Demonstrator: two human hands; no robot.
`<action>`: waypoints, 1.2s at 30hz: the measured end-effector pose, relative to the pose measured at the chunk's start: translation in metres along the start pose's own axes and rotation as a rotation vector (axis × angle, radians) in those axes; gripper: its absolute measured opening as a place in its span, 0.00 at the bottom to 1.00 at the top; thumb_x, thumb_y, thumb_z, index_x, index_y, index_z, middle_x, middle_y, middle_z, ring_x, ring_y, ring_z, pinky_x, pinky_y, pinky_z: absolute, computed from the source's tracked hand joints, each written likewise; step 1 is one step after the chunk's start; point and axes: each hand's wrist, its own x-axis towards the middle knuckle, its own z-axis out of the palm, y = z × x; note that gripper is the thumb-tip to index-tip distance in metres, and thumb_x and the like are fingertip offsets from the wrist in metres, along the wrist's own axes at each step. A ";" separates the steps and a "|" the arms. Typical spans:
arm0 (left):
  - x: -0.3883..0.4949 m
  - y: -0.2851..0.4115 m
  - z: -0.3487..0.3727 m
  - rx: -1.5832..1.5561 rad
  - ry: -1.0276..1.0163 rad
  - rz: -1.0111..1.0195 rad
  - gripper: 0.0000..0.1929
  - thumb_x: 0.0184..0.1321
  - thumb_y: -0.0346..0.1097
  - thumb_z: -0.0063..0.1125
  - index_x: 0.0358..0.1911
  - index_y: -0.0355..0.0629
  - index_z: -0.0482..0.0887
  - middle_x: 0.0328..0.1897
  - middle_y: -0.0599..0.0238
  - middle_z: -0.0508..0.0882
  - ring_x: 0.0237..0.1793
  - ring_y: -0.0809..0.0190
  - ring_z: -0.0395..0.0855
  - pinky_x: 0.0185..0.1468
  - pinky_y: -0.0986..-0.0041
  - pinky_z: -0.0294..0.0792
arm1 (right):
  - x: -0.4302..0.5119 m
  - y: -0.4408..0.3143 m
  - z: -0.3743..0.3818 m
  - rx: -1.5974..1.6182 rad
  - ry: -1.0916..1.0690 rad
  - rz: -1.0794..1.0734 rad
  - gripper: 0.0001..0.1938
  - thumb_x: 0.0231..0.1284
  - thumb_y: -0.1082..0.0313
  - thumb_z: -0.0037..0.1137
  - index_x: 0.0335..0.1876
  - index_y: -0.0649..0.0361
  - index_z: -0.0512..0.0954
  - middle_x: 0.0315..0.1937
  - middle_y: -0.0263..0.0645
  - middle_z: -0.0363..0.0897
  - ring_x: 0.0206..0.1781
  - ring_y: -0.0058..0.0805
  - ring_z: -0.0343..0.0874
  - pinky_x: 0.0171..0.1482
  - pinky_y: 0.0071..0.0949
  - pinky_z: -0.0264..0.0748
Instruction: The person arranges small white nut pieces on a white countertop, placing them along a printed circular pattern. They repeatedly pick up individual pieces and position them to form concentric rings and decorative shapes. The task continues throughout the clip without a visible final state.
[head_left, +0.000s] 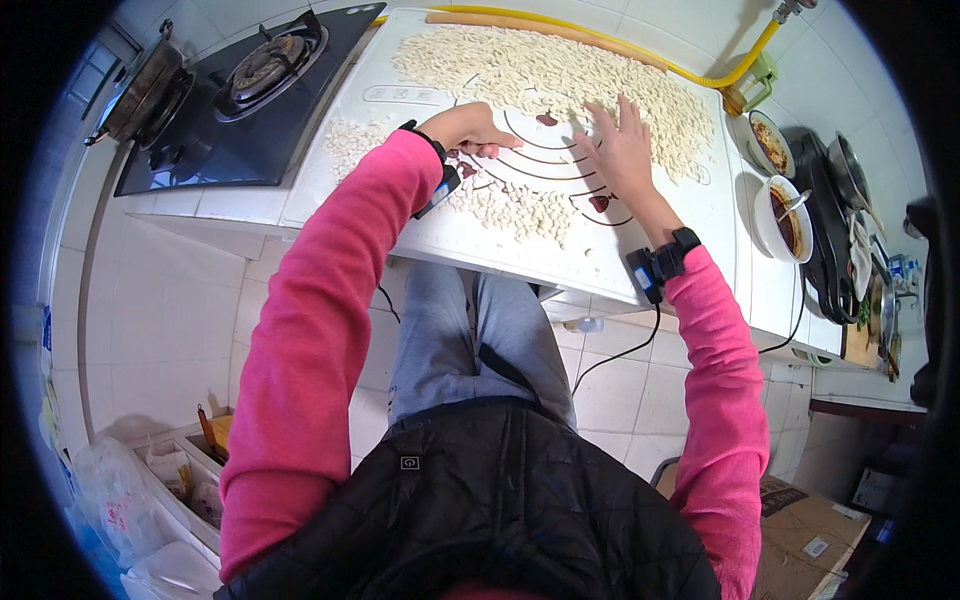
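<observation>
A white printed mat (615, 262) covers the worktop before me. Many small rolled pieces of pale dough (525, 64) lie across its far part, and loose dough nubs (517, 211) form a patch near its front edge, with more at the left. My left hand (472, 133) is over the mat left of the printed rings, thumb pointing right and fingers curled under; whether it holds a piece is hidden. My right hand (619, 146) has its fingers spread at the right part of the rings, beside the rolled pieces, with nothing seen in it. A wooden rolling pin (547, 37) lies along the back edge.
A gas hob (270, 82) with a metal pot (142, 94) is at the left. A yellow hose (697, 77) runs behind the mat. Right of it are a bowl of sauce with a spoon (784, 221), another bowl (769, 142) and a black appliance (821, 225). Black cables hang at the front.
</observation>
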 end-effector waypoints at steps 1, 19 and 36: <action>0.001 -0.001 0.000 0.002 0.006 0.011 0.23 0.57 0.57 0.66 0.19 0.43 0.82 0.10 0.73 0.71 0.10 0.71 0.60 0.15 0.72 0.51 | 0.001 0.001 -0.005 0.172 -0.071 0.034 0.23 0.67 0.48 0.56 0.59 0.53 0.77 0.65 0.56 0.68 0.64 0.47 0.71 0.61 0.45 0.69; -0.024 0.009 0.030 -0.041 -0.033 0.559 0.11 0.53 0.35 0.64 0.37 0.37 0.89 0.28 0.70 0.86 0.30 0.72 0.79 0.36 0.79 0.71 | -0.030 -0.015 -0.035 0.585 -0.478 -0.041 0.08 0.56 0.64 0.62 0.33 0.60 0.83 0.30 0.42 0.83 0.33 0.34 0.82 0.40 0.31 0.77; -0.024 0.010 0.024 0.292 0.159 0.268 0.08 0.51 0.40 0.64 0.28 0.46 0.87 0.24 0.64 0.86 0.24 0.63 0.83 0.28 0.72 0.72 | -0.030 -0.013 -0.015 0.314 -0.186 -0.137 0.08 0.53 0.60 0.65 0.34 0.54 0.84 0.60 0.50 0.75 0.66 0.52 0.68 0.64 0.46 0.67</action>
